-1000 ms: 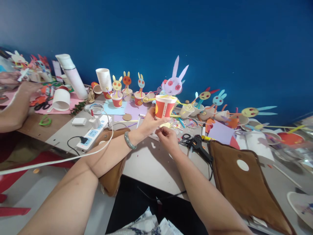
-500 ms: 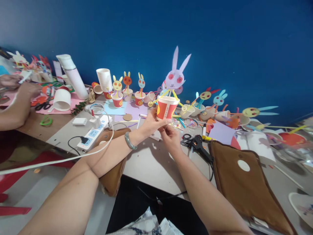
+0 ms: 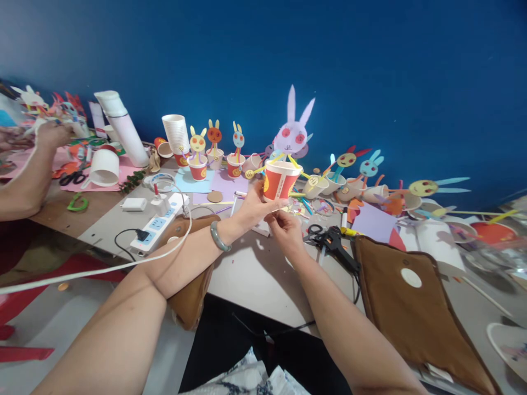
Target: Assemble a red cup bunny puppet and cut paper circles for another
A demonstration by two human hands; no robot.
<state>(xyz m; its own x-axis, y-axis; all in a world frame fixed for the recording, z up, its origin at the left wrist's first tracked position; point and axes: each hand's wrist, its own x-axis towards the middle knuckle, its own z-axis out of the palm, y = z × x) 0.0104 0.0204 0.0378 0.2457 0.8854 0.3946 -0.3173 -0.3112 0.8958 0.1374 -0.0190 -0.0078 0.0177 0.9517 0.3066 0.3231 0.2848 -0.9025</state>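
My left hand (image 3: 256, 204) is wrapped round a red and white paper cup (image 3: 282, 181), held upright above the table. A purple paper rabbit head (image 3: 290, 137) with long ears and red eyes rises over the cup's rim on yellow strips. Yellow arms with round yellow ends reach out at both sides. Just under the cup, my right hand (image 3: 286, 227) is closed in a pinch; what its fingers grip is hidden. Close to the right hand, a black glue gun (image 3: 340, 249) and black-handled scissors (image 3: 315, 230) lie on the table.
Several finished cup rabbits stand along the blue wall, such as a yellow one (image 3: 197, 167). To the left are a power strip (image 3: 160, 222) with a white cable, stacked cups (image 3: 176, 134) and a white bottle (image 3: 123, 129). A brown pouch (image 3: 415, 307) lies right. Another person's arm (image 3: 28, 175) works far left.
The purple rabbit head has sunk a little towards the cup and shifted slightly left. My hands and the cup stay nearly in place. The other person's hand at far left has moved.
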